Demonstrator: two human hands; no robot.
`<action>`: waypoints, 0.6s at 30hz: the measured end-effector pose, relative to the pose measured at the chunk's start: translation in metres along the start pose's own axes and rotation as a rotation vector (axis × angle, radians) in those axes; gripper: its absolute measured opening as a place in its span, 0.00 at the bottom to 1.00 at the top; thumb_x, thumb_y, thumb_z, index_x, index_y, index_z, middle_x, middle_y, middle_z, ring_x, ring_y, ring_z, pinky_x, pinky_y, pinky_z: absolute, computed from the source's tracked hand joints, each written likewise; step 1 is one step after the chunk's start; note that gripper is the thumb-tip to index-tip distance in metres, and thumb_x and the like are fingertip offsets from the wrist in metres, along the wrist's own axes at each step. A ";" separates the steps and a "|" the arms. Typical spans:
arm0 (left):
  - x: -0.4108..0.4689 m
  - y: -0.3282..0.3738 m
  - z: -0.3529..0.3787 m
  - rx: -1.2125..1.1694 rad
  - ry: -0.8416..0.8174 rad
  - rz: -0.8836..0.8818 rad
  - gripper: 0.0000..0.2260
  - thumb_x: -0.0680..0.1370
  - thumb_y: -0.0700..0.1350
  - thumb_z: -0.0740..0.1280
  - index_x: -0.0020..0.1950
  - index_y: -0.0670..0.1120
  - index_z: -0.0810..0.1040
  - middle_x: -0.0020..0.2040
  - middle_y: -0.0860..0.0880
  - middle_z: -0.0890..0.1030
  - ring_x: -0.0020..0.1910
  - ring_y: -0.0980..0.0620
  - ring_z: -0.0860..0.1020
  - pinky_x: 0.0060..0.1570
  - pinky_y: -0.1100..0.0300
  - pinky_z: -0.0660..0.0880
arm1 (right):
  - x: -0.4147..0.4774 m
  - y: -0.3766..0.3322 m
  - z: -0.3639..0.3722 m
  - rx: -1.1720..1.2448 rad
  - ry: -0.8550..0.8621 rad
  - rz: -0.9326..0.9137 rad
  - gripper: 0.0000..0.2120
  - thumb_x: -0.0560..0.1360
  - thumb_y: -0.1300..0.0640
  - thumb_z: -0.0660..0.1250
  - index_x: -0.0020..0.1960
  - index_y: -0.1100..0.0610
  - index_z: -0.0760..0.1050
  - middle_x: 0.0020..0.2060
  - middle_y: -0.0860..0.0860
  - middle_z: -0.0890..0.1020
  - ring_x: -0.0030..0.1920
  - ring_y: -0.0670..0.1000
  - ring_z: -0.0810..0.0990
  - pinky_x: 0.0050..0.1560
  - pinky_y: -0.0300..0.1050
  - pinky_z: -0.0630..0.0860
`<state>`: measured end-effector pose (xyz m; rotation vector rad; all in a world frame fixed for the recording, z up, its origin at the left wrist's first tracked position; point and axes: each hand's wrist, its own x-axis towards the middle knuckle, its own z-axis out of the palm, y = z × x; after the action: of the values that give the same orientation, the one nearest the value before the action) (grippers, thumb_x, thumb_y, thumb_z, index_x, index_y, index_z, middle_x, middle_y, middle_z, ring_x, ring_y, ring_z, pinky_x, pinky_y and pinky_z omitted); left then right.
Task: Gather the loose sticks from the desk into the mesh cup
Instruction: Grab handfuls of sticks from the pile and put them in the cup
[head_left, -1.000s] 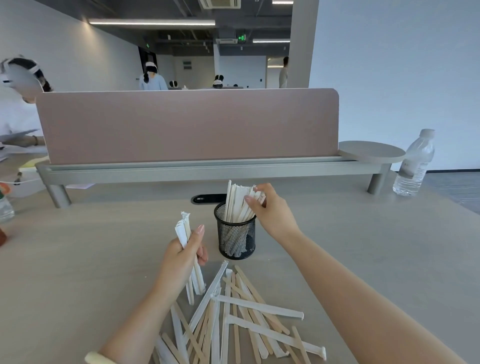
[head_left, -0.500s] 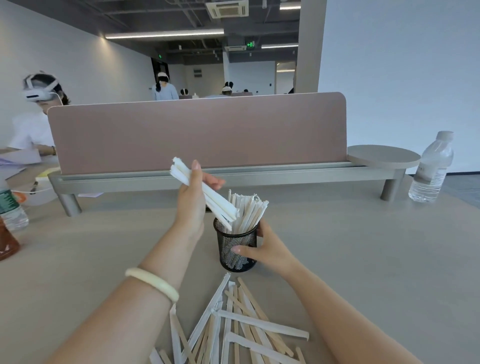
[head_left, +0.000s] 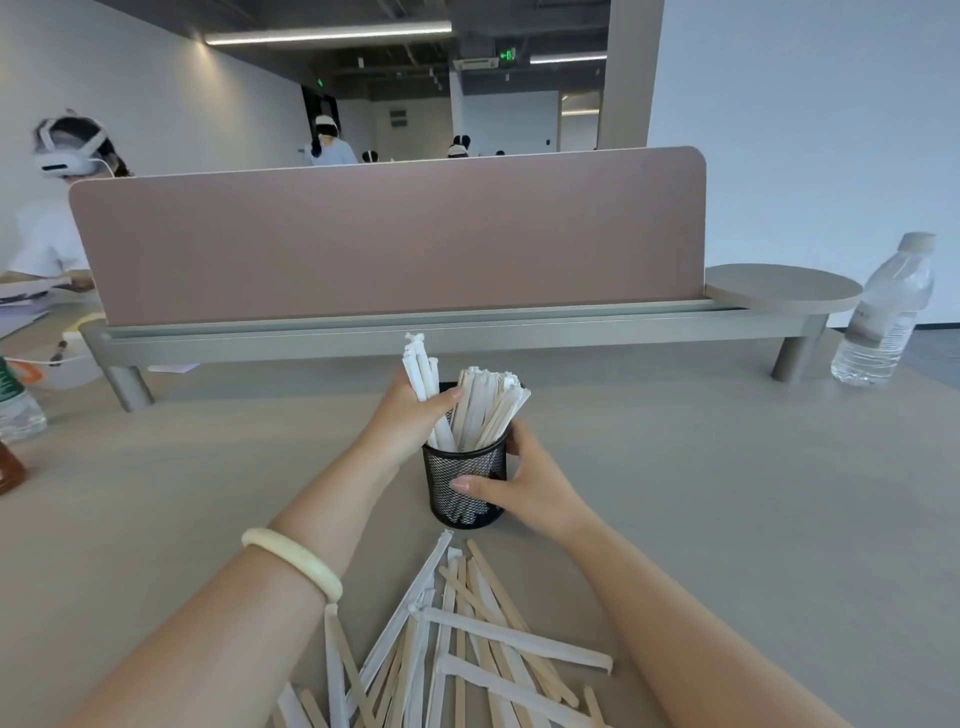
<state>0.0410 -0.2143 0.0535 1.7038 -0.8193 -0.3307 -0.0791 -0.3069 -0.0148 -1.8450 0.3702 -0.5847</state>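
A black mesh cup (head_left: 464, 480) stands upright on the desk's middle, packed with paper-wrapped sticks (head_left: 491, 410) that lean right. My left hand (head_left: 410, 418) is closed around a small bundle of white wrapped sticks (head_left: 422, 371), their lower ends inside the cup at its left side. My right hand (head_left: 535, 491) wraps the cup's right wall, thumb across the front. A pile of loose sticks (head_left: 457, 639), bare wood and white-wrapped, lies fanned out on the desk in front of the cup between my forearms.
A pink divider panel (head_left: 389, 239) on a grey rail crosses the desk behind the cup. A clear water bottle (head_left: 885, 312) stands at the far right, beside a round shelf (head_left: 779, 286). Bottles sit at the left edge (head_left: 15, 410). A person with a headset works at far left.
My left hand lifted its bundle from beside the loose pile, carried it over the cup and lowered its ends in. My right hand dropped from the stick tops to the cup's side.
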 end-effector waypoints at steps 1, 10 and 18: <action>-0.001 0.001 -0.001 -0.028 0.050 0.006 0.30 0.73 0.45 0.69 0.72 0.49 0.60 0.69 0.53 0.67 0.67 0.54 0.68 0.59 0.62 0.67 | -0.001 -0.001 0.000 0.000 0.000 -0.003 0.34 0.64 0.55 0.78 0.65 0.47 0.66 0.57 0.37 0.77 0.60 0.34 0.72 0.58 0.34 0.69; 0.011 0.008 -0.007 0.289 0.080 0.239 0.19 0.80 0.46 0.57 0.71 0.44 0.65 0.74 0.48 0.65 0.72 0.54 0.63 0.68 0.65 0.55 | -0.003 -0.005 -0.001 -0.031 0.010 0.017 0.35 0.64 0.55 0.78 0.66 0.48 0.66 0.55 0.39 0.77 0.59 0.40 0.73 0.59 0.37 0.67; -0.005 0.002 -0.010 0.467 0.034 0.293 0.19 0.81 0.48 0.55 0.72 0.48 0.63 0.73 0.51 0.65 0.71 0.54 0.64 0.62 0.69 0.56 | -0.004 -0.009 -0.002 -0.067 -0.005 0.023 0.36 0.65 0.54 0.77 0.67 0.48 0.65 0.52 0.33 0.74 0.59 0.40 0.72 0.59 0.36 0.66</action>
<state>0.0429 -0.2038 0.0577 1.9728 -1.1686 0.1009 -0.0842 -0.3032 -0.0063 -1.9036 0.4117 -0.5583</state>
